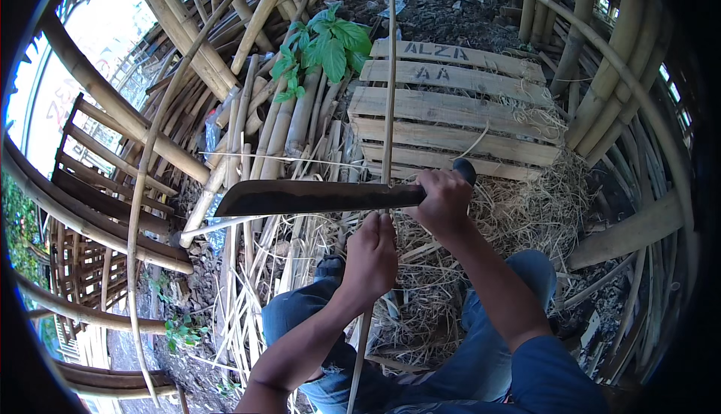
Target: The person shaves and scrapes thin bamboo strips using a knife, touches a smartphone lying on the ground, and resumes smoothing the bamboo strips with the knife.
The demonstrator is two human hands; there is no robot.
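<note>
My right hand (444,198) is closed round the dark handle of a machete (315,198). Its broad blade points left and crosses a long, thin bamboo strip (389,106), seemingly touching it. That strip runs from the far ground down between my knees. Just below the blade, my left hand (372,256) grips the strip, its fingers wrapped round it. A thin pale sliver (225,226) sticks out to the left beneath the blade; where it joins is hidden.
A slatted wooden crate (451,106) lies ahead, with heaped bamboo shavings (496,226) in front of it and around my feet. Cut bamboo poles (282,125) and a leafy green plant (330,42) are at the left. Bamboo poles (619,61) lean at the right.
</note>
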